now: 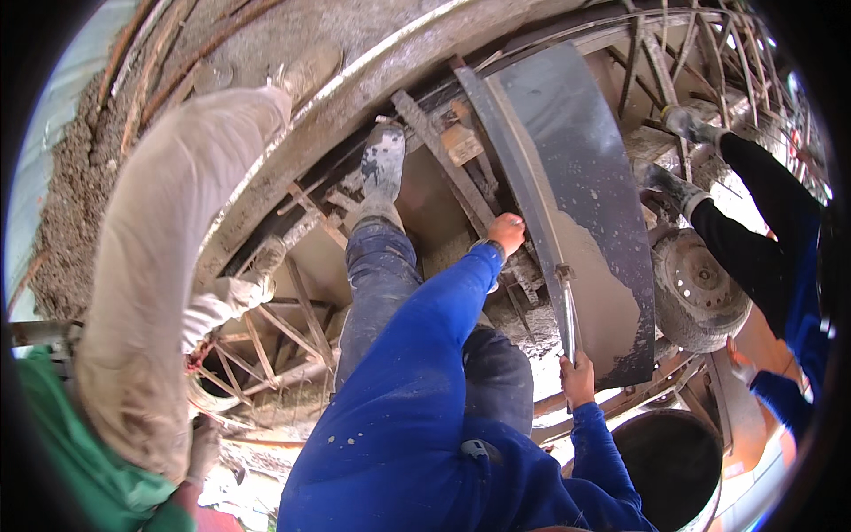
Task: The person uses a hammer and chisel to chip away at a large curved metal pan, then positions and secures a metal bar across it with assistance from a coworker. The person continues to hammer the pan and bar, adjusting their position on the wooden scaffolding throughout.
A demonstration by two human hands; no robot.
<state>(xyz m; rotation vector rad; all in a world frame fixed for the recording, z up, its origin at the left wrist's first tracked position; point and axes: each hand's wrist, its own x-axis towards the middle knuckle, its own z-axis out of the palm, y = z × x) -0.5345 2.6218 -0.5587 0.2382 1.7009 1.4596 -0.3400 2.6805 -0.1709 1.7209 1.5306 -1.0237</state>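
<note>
My right hand (578,379) is wrapped round the handle of a hammer (569,319), whose metal head lies against the lower part of a large dark panel (572,115). Mud or wet cement coats part of this panel, and a long narrow beam (510,151) runs along its left edge. Beside that beam is my left hand (507,232), its fingers curled closed. Whether it grips the edge or something small is hidden. Both my arms are in blue sleeves.
At left stands a person in beige trousers (168,248) and green top. Another person's dark-clad legs (762,195) are at right, beside a muddy wheel (700,288). A dark round container (669,461) sits lower right. My boot (383,164) rests among wooden bars (443,155).
</note>
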